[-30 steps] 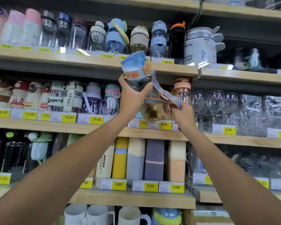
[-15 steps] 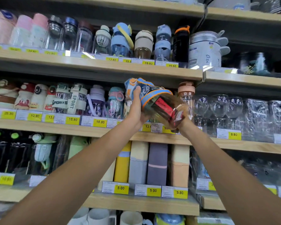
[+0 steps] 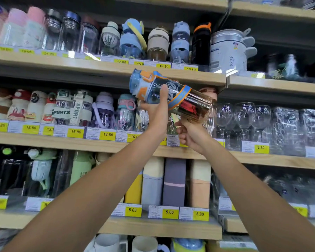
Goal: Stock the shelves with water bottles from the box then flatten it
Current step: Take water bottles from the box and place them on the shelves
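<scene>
A clear water bottle point(image 3: 187, 99) with a blue and orange lid and a blue-orange strap lies tilted in front of the middle shelf point(image 3: 91, 143), lid to the upper left. My left hand point(image 3: 155, 113) grips its upper body, thumb across the front. My right hand point(image 3: 191, 135) holds its base from below. The box is not in view.
Wooden shelves hold rows of bottles with yellow price tags. Wine glasses point(image 3: 244, 120) stand right of the held bottle. A pink-lidded bottle point(image 3: 210, 91) sits just behind it. Boxed flasks point(image 3: 174, 182) fill the shelf below, and a metal pot point(image 3: 229, 50) stands on the shelf above.
The bottle has gone from upright and high to tilted, lid to the left, and lower in front of the middle shelf. Both hands stay on it.
</scene>
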Tool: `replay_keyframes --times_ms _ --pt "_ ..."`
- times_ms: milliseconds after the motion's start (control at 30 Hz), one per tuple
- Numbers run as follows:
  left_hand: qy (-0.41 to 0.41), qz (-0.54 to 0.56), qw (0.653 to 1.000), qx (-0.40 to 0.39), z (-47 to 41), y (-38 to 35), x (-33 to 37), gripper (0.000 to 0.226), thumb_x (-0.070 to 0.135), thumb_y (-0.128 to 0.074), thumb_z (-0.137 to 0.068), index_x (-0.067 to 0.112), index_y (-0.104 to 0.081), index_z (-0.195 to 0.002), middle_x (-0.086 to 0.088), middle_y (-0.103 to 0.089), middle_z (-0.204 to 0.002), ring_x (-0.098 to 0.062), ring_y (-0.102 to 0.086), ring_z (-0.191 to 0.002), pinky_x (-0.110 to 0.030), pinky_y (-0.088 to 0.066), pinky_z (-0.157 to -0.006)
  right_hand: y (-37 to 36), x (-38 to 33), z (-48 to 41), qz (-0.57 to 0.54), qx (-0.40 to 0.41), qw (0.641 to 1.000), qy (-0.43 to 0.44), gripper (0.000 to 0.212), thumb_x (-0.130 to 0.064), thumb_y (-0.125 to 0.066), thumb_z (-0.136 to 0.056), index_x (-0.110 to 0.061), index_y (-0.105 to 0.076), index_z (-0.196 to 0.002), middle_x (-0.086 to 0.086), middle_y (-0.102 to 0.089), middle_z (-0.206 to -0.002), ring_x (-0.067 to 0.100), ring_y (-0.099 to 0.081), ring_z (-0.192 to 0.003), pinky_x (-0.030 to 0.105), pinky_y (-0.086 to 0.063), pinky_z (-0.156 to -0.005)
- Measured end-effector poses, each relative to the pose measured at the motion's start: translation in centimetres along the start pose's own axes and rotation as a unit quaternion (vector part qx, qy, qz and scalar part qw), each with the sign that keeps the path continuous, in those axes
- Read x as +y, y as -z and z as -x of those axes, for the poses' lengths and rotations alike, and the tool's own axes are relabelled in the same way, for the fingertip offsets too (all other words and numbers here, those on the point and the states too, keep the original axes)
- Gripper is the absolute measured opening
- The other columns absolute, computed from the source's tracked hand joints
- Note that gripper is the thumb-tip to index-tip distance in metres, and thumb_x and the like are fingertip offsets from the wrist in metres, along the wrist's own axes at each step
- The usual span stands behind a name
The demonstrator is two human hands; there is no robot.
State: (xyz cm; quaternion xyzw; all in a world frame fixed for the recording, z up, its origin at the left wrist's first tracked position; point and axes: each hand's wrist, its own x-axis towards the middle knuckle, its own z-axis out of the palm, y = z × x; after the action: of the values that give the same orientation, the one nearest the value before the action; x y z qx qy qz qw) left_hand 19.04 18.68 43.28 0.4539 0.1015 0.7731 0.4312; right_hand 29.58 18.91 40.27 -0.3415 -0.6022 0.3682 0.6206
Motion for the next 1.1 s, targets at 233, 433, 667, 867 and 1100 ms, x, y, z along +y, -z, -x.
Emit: replay_keyframes --times_ms 233,433,667,867,1100 --pt "-0.01 -0.091 0.995 0.035 -0.7 0.4 -2.0 0.117 0.065 -0.068 -0.068 0.031 0.013 -0.146 0.002 -0.037 -0.146 -0.018 -0.047 -0.126 -0.046 -0.038 -0.107 -0.7 1.0 -1.2 -0.211 0.016 0.972 -0.107 0.024 -0.009 -0.037 -0.101 -0.004 -0.051 -0.083 0.01 -0.058 -0.068 0.005 -0.046 -0.029 0.015 -0.04 -0.031" --pt "0.014 -0.121 0.989 0.081 -2.2 0.1 -3.2 0.104 0.049 -0.064 -0.083 0.015 0.01 -0.148 -0.004 -0.035 -0.147 -0.017 -0.039 -0.132 -0.021 -0.024 -0.093 -0.3 0.0 -1.3 -0.343 -0.002 0.933 -0.11 0.022 0.001 -0.031 -0.097 0.012 -0.048 -0.089 0.03 -0.059 -0.083 0.037 -0.068 -0.077 0.034 -0.057 -0.053" --pt "0.031 -0.145 0.981 0.122 -4.0 -0.9 -3.7 0.095 0.046 -0.067 -0.082 0.014 -0.002 -0.144 -0.011 -0.045 -0.132 -0.024 -0.049 -0.117 -0.026 -0.031 -0.089 1.0 -0.9 -2.2 -0.301 -0.01 0.942 -0.146 0.028 -0.003 -0.03 -0.094 -0.002 -0.042 -0.12 0.031 -0.044 -0.137 0.041 -0.046 -0.128 0.041 -0.051 -0.083" --pt "0.107 -0.156 0.972 0.14 -7.4 -0.3 -4.7 0.113 0.061 -0.068 -0.071 0.01 0.002 -0.143 -0.013 -0.028 -0.144 -0.032 -0.038 -0.128 -0.047 -0.038 -0.106 1.5 -1.4 -2.1 -0.238 0.004 0.956 -0.171 0.027 -0.003 -0.032 -0.095 0.01 -0.037 -0.118 0.04 -0.042 -0.131 0.046 -0.046 -0.125 0.042 -0.042 -0.1" --pt "0.169 -0.215 0.957 0.098 -8.3 0.2 -5.8 0.14 0.074 -0.064 -0.054 0.012 0.02 -0.146 -0.017 -0.012 -0.155 -0.038 -0.029 -0.137 -0.053 -0.036 -0.106 2.2 -1.6 -2.8 0.125 0.131 0.982 -0.045 0.015 -0.003 -0.043 -0.091 0.001 -0.056 -0.084 0.016 -0.063 -0.071 0.013 -0.057 -0.037 0.019 -0.046 -0.036"
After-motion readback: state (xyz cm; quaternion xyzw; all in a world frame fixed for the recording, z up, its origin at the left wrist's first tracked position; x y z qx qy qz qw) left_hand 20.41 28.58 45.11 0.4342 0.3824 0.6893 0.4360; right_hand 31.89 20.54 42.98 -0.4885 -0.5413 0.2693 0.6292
